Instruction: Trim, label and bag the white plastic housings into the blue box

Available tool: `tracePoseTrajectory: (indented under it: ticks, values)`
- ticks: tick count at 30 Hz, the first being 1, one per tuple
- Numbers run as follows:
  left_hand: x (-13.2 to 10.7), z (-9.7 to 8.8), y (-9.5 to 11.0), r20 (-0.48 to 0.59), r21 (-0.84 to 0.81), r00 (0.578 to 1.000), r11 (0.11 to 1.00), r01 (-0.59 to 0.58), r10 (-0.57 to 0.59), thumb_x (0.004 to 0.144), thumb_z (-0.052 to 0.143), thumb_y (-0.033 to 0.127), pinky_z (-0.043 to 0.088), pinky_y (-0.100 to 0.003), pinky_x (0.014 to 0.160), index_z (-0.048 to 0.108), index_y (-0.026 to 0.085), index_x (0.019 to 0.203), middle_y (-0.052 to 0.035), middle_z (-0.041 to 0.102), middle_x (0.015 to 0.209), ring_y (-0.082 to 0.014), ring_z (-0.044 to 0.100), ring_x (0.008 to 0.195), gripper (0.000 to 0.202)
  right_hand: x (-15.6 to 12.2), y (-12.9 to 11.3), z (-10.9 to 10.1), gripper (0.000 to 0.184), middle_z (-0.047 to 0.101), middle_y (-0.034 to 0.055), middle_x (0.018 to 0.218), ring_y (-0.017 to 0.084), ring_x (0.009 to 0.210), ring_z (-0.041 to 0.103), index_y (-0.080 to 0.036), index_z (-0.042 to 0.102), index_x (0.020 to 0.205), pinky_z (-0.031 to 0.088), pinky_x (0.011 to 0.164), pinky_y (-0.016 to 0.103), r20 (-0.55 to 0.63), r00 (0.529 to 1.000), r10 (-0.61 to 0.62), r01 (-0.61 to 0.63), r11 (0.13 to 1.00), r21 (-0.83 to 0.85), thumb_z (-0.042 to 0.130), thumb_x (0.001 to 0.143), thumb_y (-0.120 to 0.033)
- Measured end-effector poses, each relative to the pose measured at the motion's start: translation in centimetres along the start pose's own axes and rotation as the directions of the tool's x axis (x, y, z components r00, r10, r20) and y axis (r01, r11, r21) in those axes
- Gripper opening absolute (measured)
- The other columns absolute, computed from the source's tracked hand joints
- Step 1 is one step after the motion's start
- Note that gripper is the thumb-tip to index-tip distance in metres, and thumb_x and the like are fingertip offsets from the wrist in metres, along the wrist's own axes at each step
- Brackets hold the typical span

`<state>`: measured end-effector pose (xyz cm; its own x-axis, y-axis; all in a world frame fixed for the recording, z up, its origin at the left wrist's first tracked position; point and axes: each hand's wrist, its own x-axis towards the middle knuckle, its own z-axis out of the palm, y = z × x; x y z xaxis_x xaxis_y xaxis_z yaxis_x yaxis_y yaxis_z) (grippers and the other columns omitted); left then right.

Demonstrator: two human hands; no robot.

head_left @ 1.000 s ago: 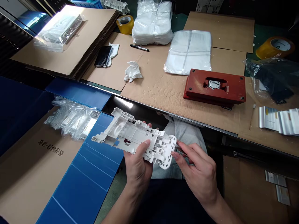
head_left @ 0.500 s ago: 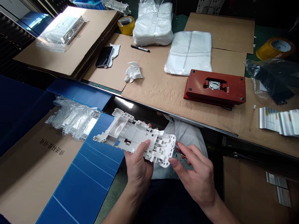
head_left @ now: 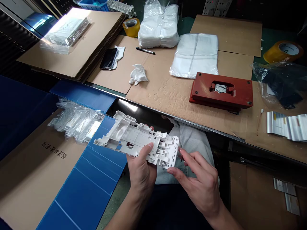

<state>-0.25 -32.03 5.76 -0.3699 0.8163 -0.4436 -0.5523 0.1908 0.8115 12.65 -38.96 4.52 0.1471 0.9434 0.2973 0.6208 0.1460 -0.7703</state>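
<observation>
The left grip [head_left: 141, 172] is closed on a white plastic frame [head_left: 136, 142], thumb pressed on the near edge of its top face and the fingers wrapped underneath, their tips just showing past the far edge; the frame is held in the air below the near edge of the worktop [head_left: 163, 92], above the person's lap, lying roughly flat with its ribbed side up and its long axis running left to right. Most of its length juts out to the left of the left grip, over a blue corrugated sheet [head_left: 91, 179].

The right grip [head_left: 201, 185] sits just to the right of the frame, fingers stretched out towards it; one fingertip lies under the near right corner and another meets the right end, but whether they pinch the frame or only touch it I cannot tell.

To the left of the frame, a heap of clear bags [head_left: 74, 123] rests on brown cardboard beside the blue sheet. On the worktop beyond, a red fixture block [head_left: 222, 91] lies well apart from both hands; behind it is a flat pack of white bags [head_left: 195, 54]; further left lie a crumpled white glove [head_left: 137, 75], a black pen [head_left: 145, 50] and a dark phone [head_left: 108, 58]; a yellow tape roll [head_left: 283, 51] sits at the far right.
</observation>
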Motion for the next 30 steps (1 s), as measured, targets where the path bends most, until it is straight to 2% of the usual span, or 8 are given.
tracePoseTrajectory:
  ticks: [8, 14, 17, 22, 24, 26, 28, 30]
  values:
    - [0.2, -0.1, -0.2, -0.01, -0.01, 0.999, 0.999, -0.031, 0.031, 0.069, 0.07, -0.001, 0.046, -0.057, 0.109, 0.062, 0.033, 0.128, -0.002, 0.069, 0.129, -0.0338, 0.053, 0.134, 0.069, 0.0, -0.2, -0.1, 0.018, 0.058, 0.0024, 0.064, 0.012, 0.056, 0.055, -0.013, 0.077, 0.094, 0.044, 0.053, 0.026, 0.067, 0.996, -0.065, 0.063, 0.997, 0.037, 0.075, 0.087, -0.03]
    - [1.0, -0.5, -0.1, 0.026, 0.003, 0.992, 0.993, -0.122, 0.122, 0.07, 0.073, 0.0, 0.05, -0.053, 0.107, 0.063, 0.032, 0.126, -0.0031, 0.068, 0.132, -0.033, 0.054, 0.133, 0.066, -0.6, 2.3, -1.0, 0.022, 0.063, 0.0035, 0.072, 0.012, 0.06, 0.059, -0.014, 0.075, 0.111, 0.046, 0.054, 0.026, 0.132, 0.991, -0.015, -0.013, 0.979, 0.205, 0.068, 0.092, -0.024]
    - [1.3, -0.6, 0.1, 0.021, 0.028, 0.988, 0.988, -0.151, 0.151, 0.069, 0.076, 0.002, 0.053, -0.053, 0.103, 0.064, 0.029, 0.126, -0.0055, 0.068, 0.133, -0.0349, 0.056, 0.131, 0.065, -0.7, 3.4, -1.5, 0.02, 0.064, 0.002, 0.072, 0.011, 0.059, 0.058, -0.016, 0.075, 0.109, 0.046, 0.055, 0.024, 0.133, 0.991, 0.011, -0.032, 0.987, 0.158, 0.071, 0.09, -0.018]
    - [1.3, -1.0, 0.6, 0.113, 0.017, 0.986, 0.992, -0.123, 0.12, 0.068, 0.078, 0.005, 0.054, -0.052, 0.102, 0.061, 0.026, 0.131, -0.0099, 0.071, 0.126, -0.0353, 0.06, 0.126, 0.069, -0.9, 4.5, -2.1, 0.027, 0.063, 0.002, 0.074, 0.012, 0.061, 0.058, -0.016, 0.074, 0.107, 0.046, 0.053, 0.025, 0.182, 0.983, -0.01, 0.013, 1.0, -0.017, 0.077, 0.085, -0.031]
    - [1.2, -1.4, 1.1, 0.171, -0.011, 0.984, 0.999, -0.047, 0.048, 0.065, 0.081, 0.008, 0.053, -0.051, 0.102, 0.06, 0.026, 0.132, -0.0095, 0.072, 0.124, -0.0356, 0.062, 0.123, 0.073, -0.9, 5.0, -2.4, 0.029, 0.062, 0.0019, 0.074, 0.013, 0.061, 0.057, -0.017, 0.073, 0.11, 0.045, 0.054, 0.026, 0.218, 0.976, -0.011, 0.03, 0.996, -0.085, 0.075, 0.087, -0.035]
    - [1.2, -1.7, 1.8, 0.238, -0.066, 0.966, 0.99, 0.124, -0.105, 0.066, 0.083, 0.024, 0.054, -0.052, 0.101, 0.063, 0.025, 0.129, -0.0097, 0.074, 0.12, -0.0374, 0.065, 0.119, 0.066, -0.6, 5.6, -3.0, 0.029, 0.061, 0.0018, 0.075, 0.013, 0.062, 0.057, -0.017, 0.071, 0.116, 0.046, 0.058, 0.027, 0.246, 0.969, -0.028, 0.065, 0.988, -0.141, 0.068, 0.093, -0.033]
    - [1.1, -1.8, 2.5, 0.301, -0.087, 0.904, 0.935, 0.344, -0.305, 0.074, 0.075, 0.048, 0.055, -0.054, 0.098, 0.066, 0.024, 0.123, -0.0101, 0.076, 0.113, -0.0385, 0.068, 0.112, 0.056, 0.2, 6.1, -3.9, 0.03, 0.061, 0.0021, 0.078, 0.014, 0.066, 0.059, -0.017, 0.068, 0.125, 0.047, 0.063, 0.028, 0.264, 0.963, -0.061, 0.116, 0.973, -0.198, 0.061, 0.098, -0.028]
    - [0.9, -1.7, 3.0, 0.354, -0.026, 0.795, 0.845, 0.535, -0.492, 0.083, 0.061, 0.06, 0.056, -0.056, 0.094, 0.069, 0.023, 0.12, -0.0107, 0.078, 0.105, -0.0377, 0.072, 0.104, 0.053, 1.6, 6.4, -5.0, 0.034, 0.062, 0.0032, 0.081, 0.015, 0.07, 0.06, -0.016, 0.064, 0.131, 0.047, 0.067, 0.029, 0.283, 0.952, -0.12, 0.193, 0.95, -0.245, 0.055, 0.1, -0.024]
